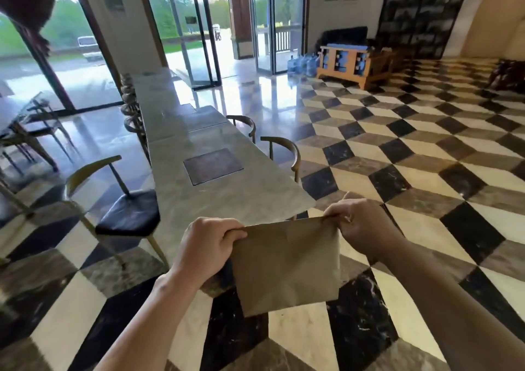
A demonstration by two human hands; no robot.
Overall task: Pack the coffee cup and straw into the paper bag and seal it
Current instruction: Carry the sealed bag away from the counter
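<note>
A brown paper bag (287,265) hangs flat in the air just in front of the near end of a long marble table (227,189). My left hand (208,245) pinches the bag's top left corner. My right hand (360,226) pinches its top right corner. The top edge is stretched between both hands and looks closed. No coffee cup or straw shows anywhere in view; the bag's inside is hidden.
The marble table runs away from me, with a dark square inlay (213,166) in its top. Chairs (122,200) stand along both sides. The floor is checkered tile (397,157). Water bottles (302,65) and a wooden bench (352,64) stand far right by glass doors.
</note>
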